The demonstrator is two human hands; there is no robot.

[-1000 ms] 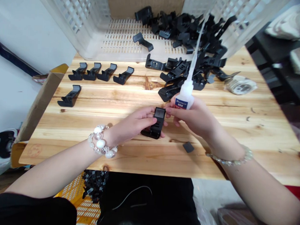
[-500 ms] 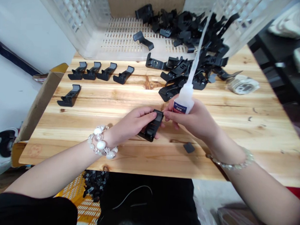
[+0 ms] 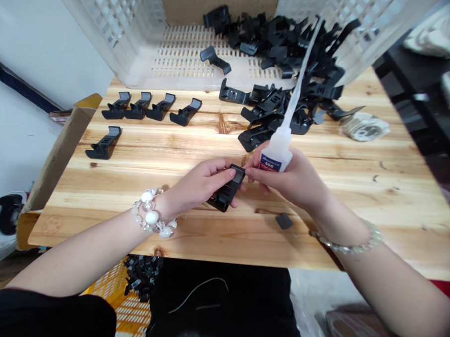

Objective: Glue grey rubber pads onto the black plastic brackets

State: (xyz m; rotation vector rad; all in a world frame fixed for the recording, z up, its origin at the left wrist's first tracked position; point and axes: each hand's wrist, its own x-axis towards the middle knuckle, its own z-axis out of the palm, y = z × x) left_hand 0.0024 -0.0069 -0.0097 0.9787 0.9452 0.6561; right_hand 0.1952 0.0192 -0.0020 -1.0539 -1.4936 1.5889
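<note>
My left hand is closed around a black plastic bracket, its thumb pressing on the grey pad at the bracket's upper end. Against the bracket's upper right edge rest the fingertips of my right hand. That same hand grips a white glue bottle with a blue and red label and a long thin nozzle pointing up and away. A small dark square pad lies on the wooden table, below my right hand. Part of the bracket is hidden by my left fingers.
Several finished-looking brackets stand in a row at the left, with one bracket nearer. A heap of black brackets spills from a white plastic crate. A tape roll lies right. Below the table's edge, a yellow basket holds small black parts.
The bottle's nozzle has tipped slightly to the right. Both hands stay nearly still on the bracket.
</note>
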